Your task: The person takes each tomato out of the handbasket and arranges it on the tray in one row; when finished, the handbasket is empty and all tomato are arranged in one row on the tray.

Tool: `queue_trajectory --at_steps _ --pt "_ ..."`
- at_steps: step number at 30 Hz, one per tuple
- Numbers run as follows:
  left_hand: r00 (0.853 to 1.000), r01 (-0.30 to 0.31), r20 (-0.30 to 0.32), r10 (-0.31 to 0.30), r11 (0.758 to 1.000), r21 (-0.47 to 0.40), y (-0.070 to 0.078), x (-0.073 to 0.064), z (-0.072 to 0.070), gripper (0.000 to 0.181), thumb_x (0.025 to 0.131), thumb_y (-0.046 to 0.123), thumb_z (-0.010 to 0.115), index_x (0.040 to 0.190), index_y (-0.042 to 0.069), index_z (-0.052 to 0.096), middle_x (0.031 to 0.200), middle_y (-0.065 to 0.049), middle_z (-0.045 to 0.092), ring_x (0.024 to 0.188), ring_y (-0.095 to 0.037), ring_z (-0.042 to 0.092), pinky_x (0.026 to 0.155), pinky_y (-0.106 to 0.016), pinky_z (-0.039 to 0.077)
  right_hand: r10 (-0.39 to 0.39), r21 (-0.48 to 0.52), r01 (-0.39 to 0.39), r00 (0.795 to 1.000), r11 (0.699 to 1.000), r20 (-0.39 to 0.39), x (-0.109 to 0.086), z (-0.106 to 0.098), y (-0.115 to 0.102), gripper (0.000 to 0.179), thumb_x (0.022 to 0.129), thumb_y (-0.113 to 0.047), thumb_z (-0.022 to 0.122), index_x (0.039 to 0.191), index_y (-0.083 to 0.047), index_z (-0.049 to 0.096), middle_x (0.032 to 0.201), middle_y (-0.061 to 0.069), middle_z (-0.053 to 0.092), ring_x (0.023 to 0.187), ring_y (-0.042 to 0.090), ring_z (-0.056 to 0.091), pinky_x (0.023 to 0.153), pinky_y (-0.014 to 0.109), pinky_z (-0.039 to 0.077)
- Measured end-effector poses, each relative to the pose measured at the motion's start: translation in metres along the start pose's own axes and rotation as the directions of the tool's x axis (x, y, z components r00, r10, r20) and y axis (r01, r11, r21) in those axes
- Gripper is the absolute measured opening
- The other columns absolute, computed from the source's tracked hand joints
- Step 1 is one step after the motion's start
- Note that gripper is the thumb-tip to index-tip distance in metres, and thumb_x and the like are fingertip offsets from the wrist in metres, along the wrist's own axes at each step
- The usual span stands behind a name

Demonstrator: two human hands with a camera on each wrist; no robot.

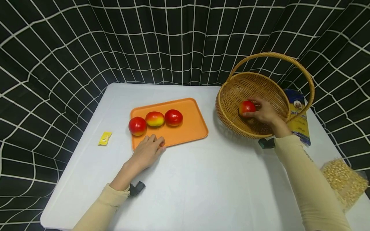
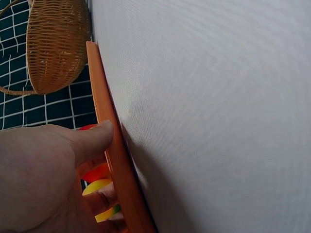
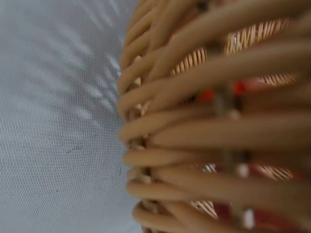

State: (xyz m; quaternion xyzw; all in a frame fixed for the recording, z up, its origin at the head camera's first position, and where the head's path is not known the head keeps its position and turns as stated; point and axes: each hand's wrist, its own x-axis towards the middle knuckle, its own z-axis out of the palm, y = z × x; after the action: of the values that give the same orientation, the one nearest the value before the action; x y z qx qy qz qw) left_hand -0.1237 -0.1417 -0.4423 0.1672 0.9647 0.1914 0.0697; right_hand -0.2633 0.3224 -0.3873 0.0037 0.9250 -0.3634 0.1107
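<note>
Two hands work over a white bench [image 1: 185,179]. Nearest, the left hand [image 1: 148,150] lies with relaxed fingers on the near edge of an orange tray [image 1: 190,128]; the left wrist view shows its thumb [image 2: 92,138] pressed against the tray's rim, gripping nothing. Three red-and-yellow apples [image 1: 155,119] sit in a row on the tray's far left part, just beyond that hand. A small yellow packet [image 1: 104,138] lies on the bench left of the tray. Farther right, the right hand [image 1: 264,112] reaches inside a wicker basket [image 1: 231,96] and grasps a red apple [image 1: 246,107] low in its bowl. A bag of yellow kernels [image 1: 344,181] and a blue-and-yellow package [image 1: 300,120] lie beside the basket.
</note>
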Motion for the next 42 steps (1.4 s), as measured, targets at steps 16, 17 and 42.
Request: queue_trajectory --at_steps 16,17,42 --pt "1.000 0.009 0.002 -0.009 1.000 -0.005 -0.001 0.000 0.001 0.014 0.106 0.027 0.065 0.110 0.016 0.059 0.094 -0.007 0.046 0.091 -0.028 0.044 0.075 -0.036 0.033 -0.052 -0.039 0.049 0.996 0.998 -0.076 -0.004 -0.004 -0.015 0.076 0.097 -0.023 0.078 0.160 -0.003 0.040 0.149 0.035 0.042 0.135 0.054 0.043 0.114 0.069 0.040" --pt "1.000 0.010 0.002 -0.010 1.000 -0.004 -0.001 0.000 0.001 0.014 0.106 0.027 0.065 0.110 0.016 0.059 0.094 -0.007 0.046 0.091 -0.028 0.044 0.075 -0.036 0.033 -0.054 -0.036 0.051 0.995 0.998 -0.083 -0.004 -0.005 -0.017 0.076 0.097 -0.023 0.079 0.160 -0.004 0.040 0.149 0.035 0.042 0.134 0.053 0.043 0.114 0.069 0.040" --pt "1.000 0.010 0.008 -0.010 1.000 -0.017 0.000 0.000 -0.001 0.013 0.106 0.027 0.065 0.109 0.016 0.058 0.094 -0.007 0.046 0.092 -0.028 0.043 0.076 -0.036 0.033 -0.143 0.033 0.153 0.966 0.988 -0.214 -0.017 0.001 -0.079 0.074 0.093 -0.030 0.084 0.158 -0.018 0.049 0.161 0.027 0.037 0.155 0.048 0.021 0.115 0.075 0.035"
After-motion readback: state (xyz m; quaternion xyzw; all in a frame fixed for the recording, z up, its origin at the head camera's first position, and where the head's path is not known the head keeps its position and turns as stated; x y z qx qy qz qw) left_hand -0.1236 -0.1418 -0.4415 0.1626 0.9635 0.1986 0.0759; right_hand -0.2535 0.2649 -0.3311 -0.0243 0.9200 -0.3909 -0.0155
